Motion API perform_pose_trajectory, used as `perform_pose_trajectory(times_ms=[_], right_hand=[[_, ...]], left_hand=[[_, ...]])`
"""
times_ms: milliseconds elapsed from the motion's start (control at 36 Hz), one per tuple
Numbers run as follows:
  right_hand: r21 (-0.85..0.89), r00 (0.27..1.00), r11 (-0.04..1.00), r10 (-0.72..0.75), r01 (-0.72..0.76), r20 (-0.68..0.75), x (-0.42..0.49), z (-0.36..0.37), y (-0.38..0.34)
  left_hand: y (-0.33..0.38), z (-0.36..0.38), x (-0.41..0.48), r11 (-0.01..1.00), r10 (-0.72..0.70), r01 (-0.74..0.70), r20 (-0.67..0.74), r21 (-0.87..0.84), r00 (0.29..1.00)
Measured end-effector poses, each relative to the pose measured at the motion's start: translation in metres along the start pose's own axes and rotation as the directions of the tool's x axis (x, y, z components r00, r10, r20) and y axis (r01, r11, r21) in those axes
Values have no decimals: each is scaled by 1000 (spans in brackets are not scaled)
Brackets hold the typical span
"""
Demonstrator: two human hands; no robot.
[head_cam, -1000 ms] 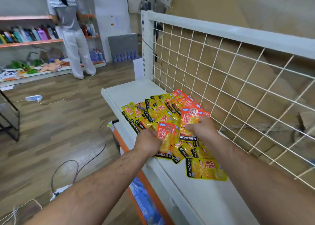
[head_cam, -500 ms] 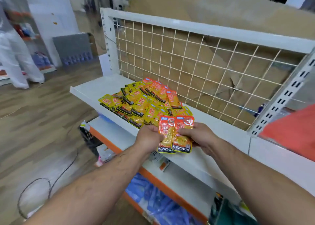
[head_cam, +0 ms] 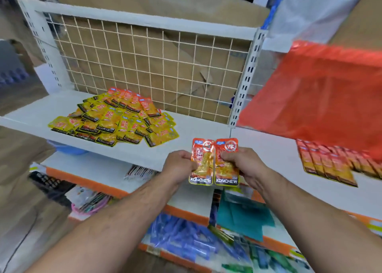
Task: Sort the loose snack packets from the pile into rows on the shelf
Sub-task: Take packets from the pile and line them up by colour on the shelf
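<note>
Two orange snack packets are held upright, side by side with edges touching, in front of the white shelf (head_cam: pixel 186 134). The left packet (head_cam: pixel 201 148) is gripped by the left hand (head_cam: pixel 179 166), whose fingers (head_cam: pixel 192 165) are curled over its left edge. The right packet (head_cam: pixel 227 148) is pinched by the right hand (head_cam: pixel 242 163). The pile (head_cam: pixel 115 122) of yellow and orange packets is seen on the shelf to the left, near the wire grid (head_cam: pixel 155 66). A row (head_cam: pixel 326 165) of orange packets is laid on the shelf section to the right, partly under a blurred red sheet (head_cam: pixel 320 91).
</note>
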State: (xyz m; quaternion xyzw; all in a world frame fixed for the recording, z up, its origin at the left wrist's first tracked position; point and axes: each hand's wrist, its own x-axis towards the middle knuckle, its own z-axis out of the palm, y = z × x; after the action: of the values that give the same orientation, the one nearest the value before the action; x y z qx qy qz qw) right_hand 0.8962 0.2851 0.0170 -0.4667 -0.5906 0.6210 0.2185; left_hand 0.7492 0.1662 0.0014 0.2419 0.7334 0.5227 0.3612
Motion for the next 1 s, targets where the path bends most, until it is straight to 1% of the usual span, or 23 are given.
perform_pose_trajectory(times_ms=[139,278,444,528,611,694,917,1000], right_hand=[[50,1000,999,23,-23,-8,-18,-51,14],[18,999,1000,2,-1,-41,-36,-109,33],[88,999,995,46,-44,-18,-53,-190,54],[96,999,994,52,-51,-4,-64,-228,60],[57,997,996,69,-71,30,-71,-268,67],[9,995,995,99,-99,32,-76,-305,73],[-50,988,996,63,-71,-141,-80,-366,86],[-89,984,995,33,-49,-175,-75,-381,91]], left_hand=[[10,51,-13,999,5,-8,92,31,996],[20,111,-33,998,14,-23,164,51,986],[28,189,-61,999,0,-8,199,36,980],[32,228,-75,1000,-9,6,200,18,980],[35,264,-86,1000,-14,11,205,16,979],[41,298,-96,999,-32,36,216,-14,976],[55,362,-102,998,-49,58,245,-27,968],[56,380,-95,996,-76,88,276,-32,958]])
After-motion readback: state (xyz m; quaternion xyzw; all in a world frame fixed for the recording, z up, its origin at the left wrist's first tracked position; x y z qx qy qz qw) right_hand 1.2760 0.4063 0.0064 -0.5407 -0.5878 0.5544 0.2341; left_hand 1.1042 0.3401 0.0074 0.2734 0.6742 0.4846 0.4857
